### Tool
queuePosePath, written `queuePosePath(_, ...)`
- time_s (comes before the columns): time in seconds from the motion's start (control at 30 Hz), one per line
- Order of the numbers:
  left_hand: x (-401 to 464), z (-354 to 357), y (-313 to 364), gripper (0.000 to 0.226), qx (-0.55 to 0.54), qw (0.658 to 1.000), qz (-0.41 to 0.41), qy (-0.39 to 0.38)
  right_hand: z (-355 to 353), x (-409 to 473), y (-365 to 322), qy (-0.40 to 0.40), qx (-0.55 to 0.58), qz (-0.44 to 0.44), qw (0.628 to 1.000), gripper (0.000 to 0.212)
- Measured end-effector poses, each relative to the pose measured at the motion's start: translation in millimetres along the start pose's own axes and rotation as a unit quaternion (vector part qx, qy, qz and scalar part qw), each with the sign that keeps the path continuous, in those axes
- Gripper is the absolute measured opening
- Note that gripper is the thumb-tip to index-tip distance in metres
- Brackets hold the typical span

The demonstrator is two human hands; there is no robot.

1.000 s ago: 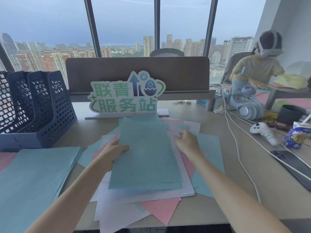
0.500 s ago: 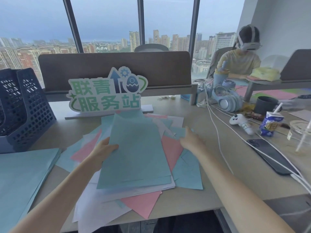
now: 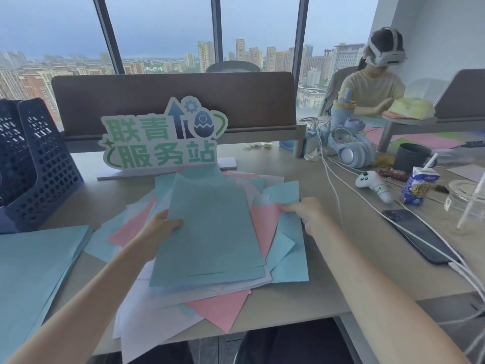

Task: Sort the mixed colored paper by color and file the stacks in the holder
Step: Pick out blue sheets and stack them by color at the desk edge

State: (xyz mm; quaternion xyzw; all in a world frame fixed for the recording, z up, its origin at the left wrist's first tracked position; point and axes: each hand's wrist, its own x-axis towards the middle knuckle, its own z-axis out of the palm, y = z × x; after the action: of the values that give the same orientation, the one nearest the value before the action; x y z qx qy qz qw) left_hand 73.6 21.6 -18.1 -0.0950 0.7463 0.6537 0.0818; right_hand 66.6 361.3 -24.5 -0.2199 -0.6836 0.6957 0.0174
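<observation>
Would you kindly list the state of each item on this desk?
Dark blue mesh file holder: upright, no papers visible inside.
Mixed coloured paper pile: unsorted, fanned out.
Blue sheet stack: left hand grips its edge.
Right hand: pinching a pile sheet.
Milk carton: straw inserted.

Single head-worn wide-angle view, looking forward and down across tabletop [image 3: 328, 279] from its near edge, toward windows; close range, forearms entering from bottom.

Mixed paper pile [image 3: 210, 285] at centre of counter [image 3: 328, 271]; sign [image 3: 162, 135] behind pile; file holder [image 3: 39, 164] far left; sorted stack [image 3: 34, 269] before holder, left of pile; phone [image 3: 417, 232] and controller [image 3: 372, 182] right.
</observation>
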Motion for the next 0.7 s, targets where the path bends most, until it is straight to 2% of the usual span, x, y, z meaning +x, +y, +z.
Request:
queuePosePath(0.1,0,0,-1,0.02,-0.006,1.0,-0.003,-0.002,4,-1,-8,-0.011,0.029,-0.015,0.999,0.019)
queuePosePath(0.43,-6,-2,1,0.023,-0.007,1.0,0.0,-0.007,20,-23,-77,-0.032,-0.03,-0.128,0.991,0.007)
queuePosePath(0.57,-9,-5,4,0.038,-0.02,1.0,0.001,0.0,27,-40,-119,-0.063,-0.074,-0.187,0.978,0.015)
queuePosePath(0.63,-8,-4,4,0.043,-0.044,0.999,0.001,0.006,34,-49,-134,-0.102,-0.081,-0.185,0.974,0.024)
queuePosePath(0.7,-14,-3,10,0.036,-0.058,0.998,0.002,0.013,42,-57,-143,-0.162,-0.041,-0.152,0.974,0.035)
